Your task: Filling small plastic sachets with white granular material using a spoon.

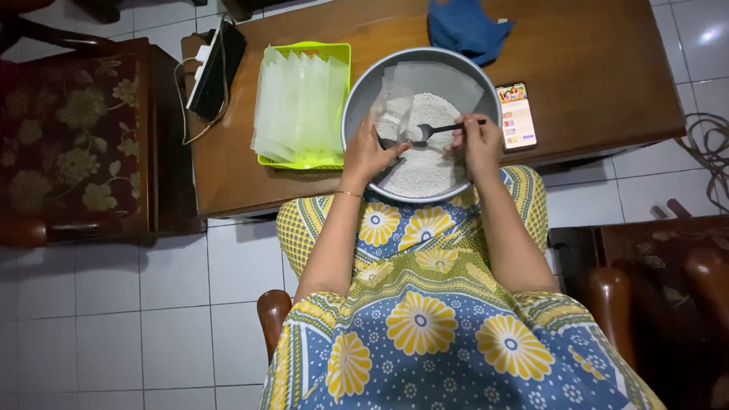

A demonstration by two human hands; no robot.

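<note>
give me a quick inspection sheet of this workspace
surface: brown wooden table, on white floor tiles
job's things: round metal basin of white grains; small clear bag; black spoon
clutter: green tray of clear bags; phone, screen lit; blue cloth
grippers: left hand holds the bag; right hand holds the spoon
cables: white cord by a black device; coil at right
surroundings: floral chairs both sides

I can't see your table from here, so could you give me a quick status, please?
Left hand holds clear bag open. Right hand holds spoon at bag mouth. Nothing blocking.
</note>
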